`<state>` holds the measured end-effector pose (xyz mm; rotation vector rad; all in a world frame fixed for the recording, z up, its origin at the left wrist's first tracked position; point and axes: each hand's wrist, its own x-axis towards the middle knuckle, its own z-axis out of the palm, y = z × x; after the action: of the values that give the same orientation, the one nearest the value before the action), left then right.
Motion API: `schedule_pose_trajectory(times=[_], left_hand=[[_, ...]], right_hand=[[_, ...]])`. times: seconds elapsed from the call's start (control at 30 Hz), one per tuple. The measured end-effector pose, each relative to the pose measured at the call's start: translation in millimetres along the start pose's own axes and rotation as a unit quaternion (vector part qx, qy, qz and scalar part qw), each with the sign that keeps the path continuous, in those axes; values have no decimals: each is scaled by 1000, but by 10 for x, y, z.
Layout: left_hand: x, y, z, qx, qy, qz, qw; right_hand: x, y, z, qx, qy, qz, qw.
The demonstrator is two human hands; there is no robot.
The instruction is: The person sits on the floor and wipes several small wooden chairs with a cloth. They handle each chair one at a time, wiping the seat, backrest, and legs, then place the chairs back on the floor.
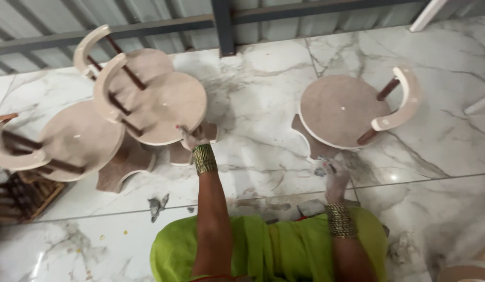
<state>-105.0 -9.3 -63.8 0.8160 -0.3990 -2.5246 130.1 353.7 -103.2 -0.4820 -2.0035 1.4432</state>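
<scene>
Both my arms reached forward and down, well apart. My left arm ran out nearly straight, bare from the elbow, with a broad gold bangle at the wrist. My left hand (pixel 193 137) was curled shut, fingers (pixel 186 133) bent over in a grip. My right arm was shorter in view, also banded with gold at the wrist. My right hand (pixel 334 175) looked pale and dusty, fingers (pixel 326 166) loosely bent, its closure unclear.

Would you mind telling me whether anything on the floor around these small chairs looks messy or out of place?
Yes: grey crumpled scraps and small yellowish specks litter the marble floor near the person's knees, beside otherwise clean tiles.
</scene>
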Motion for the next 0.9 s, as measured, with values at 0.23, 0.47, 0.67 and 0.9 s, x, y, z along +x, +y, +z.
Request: schedule_pose_trajectory(times=[0.23,0.47,0.67,0.9], left_hand=[[-1020,-1685,16,242,-262,-319,878],[-1749,-2609,302,441,-343,-262,787],[-1814,-2480,6,261,-228,-280,895],[-2082,-1962,-812,-21,-103,-232,967]], right_hand=[[-7,-70,134,116,-36,143,982],[36,-73,141,159,-65,181,968],[68,-116,63,161,-65,187,967],[-12,-197,-20,87,-52,148,984]])
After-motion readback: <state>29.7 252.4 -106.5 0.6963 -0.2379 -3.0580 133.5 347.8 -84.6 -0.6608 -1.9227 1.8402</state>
